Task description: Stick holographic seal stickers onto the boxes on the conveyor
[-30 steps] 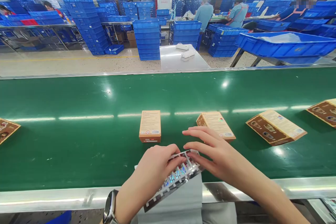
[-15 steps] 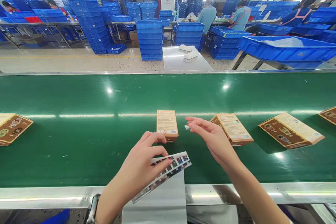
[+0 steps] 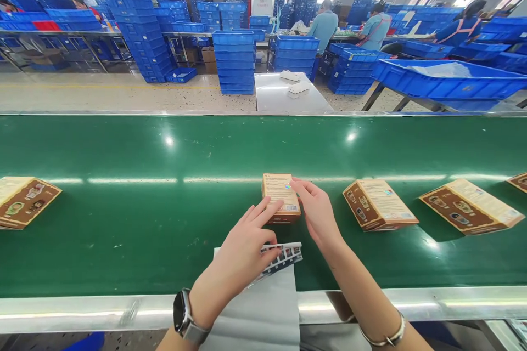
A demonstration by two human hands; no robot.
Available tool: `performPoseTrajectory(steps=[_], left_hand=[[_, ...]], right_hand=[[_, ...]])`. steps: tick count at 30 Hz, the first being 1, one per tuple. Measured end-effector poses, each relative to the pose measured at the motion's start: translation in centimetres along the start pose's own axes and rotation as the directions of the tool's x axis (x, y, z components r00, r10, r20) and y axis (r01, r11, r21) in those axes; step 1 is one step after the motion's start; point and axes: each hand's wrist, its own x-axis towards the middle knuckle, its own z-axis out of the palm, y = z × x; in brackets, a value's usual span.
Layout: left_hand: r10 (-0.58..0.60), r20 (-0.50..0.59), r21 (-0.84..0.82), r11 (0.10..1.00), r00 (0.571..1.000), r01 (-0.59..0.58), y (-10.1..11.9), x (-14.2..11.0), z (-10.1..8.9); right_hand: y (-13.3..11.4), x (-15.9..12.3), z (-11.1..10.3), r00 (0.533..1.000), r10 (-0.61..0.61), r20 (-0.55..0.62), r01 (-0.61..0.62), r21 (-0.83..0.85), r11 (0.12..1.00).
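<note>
A small brown-and-cream box (image 3: pixel 272 186) lies on the green belt in front of me, its printed cream face up. My left hand (image 3: pixel 247 247) pinches a sheet of stickers (image 3: pixel 290 254) between thumb and finger, while its outstretched fingertips rest on the box's face. At the upper right of that face, my right hand (image 3: pixel 317 211) has its thumb and forefinger on a small shiny sticker (image 3: pixel 287 186); its other fingers lie along the box's right side. White backing paper (image 3: pixel 267 307) hangs below the sheet over the belt's near edge.
On the green conveyor belt (image 3: pixel 123 241), similar boxes lie to the right, the nearer one (image 3: pixel 381 205) bearing a shiny sticker, and another box (image 3: pixel 28 203) lies far left. Beyond the metal rail stand a white table (image 3: pixel 288 100), stacked blue crates (image 3: pixel 233 66) and several people at benches.
My right hand has brought the small sticker leftward onto the box. My left fingers have moved from the box's front edge onto its face. The boxes have shifted right in view.
</note>
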Motion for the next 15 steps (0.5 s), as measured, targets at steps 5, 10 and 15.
performPoseTrajectory(steps=[5, 10, 15], left_hand=[[0.023, 0.015, -0.013, 1.0, 1.0, -0.023, 0.4, 0.4, 0.1], [0.048, 0.023, -0.004, 0.999, 0.999, -0.048, 0.4, 0.8, 0.3], [0.075, 0.051, 0.021, 0.997, 0.996, -0.076, 0.6, 1.5, 0.9]], right_hand=[[0.5, 0.0, -0.4, 0.992, -0.112, -0.057, 0.103, -0.15, 0.983], [-0.3, -0.4, -0.9, 0.965, -0.25, -0.083, 0.2, -0.39, 0.899], [-1.3, 0.0, -1.7, 0.947, -0.302, -0.109, 0.204, -0.519, 0.83]])
